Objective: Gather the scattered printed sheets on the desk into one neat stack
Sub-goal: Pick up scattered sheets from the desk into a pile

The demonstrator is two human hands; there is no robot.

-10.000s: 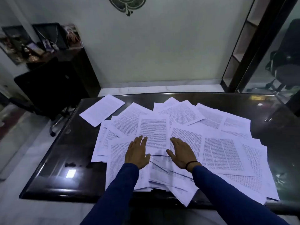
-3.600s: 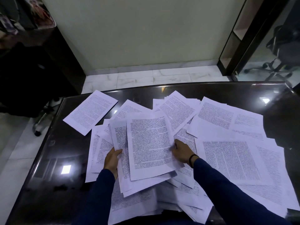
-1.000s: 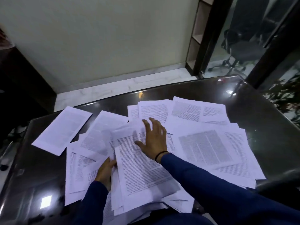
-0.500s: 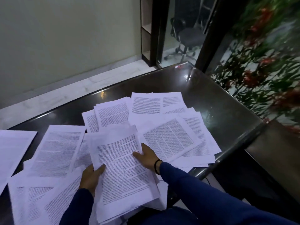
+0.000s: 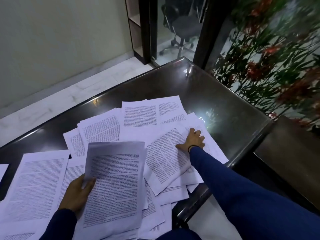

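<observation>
- Head view, starting at the fingertips: left hand [image 5: 78, 193] curled on the left edge of the gathered stack [image 5: 114, 184], thumb on top and fingers apparently underneath, though the underside is hidden.
- Gathered stack tilted up off the desk [image 5: 225, 104], top edge blurred, at about 7 o'clock in the picture.
- Right hand [image 5: 193, 140] stretched out to about 3 o'clock, fingers spread flat and pressing on the right-side sheets [image 5: 164, 156]; nothing pinched, palm down.
- Black band on the right wrist, blue sleeves on both arms.
- Loose sheets fanned across the desk from 9 o'clock round to 2 o'clock, overlapping; far sheets [image 5: 149, 113] at 12 o'clock, left sheet [image 5: 38, 184] at 8 o'clock, some hanging over the near edge.
- Step in hand, as a judgement: early gathering, with a few pages collected and most of them loose.
- Next move likely: dragging the right-side sheets toward 7 o'clock, sliding them under or onto the held pages.
- Care needed with pages near the desk's right edge; easily pushed off.
</observation>
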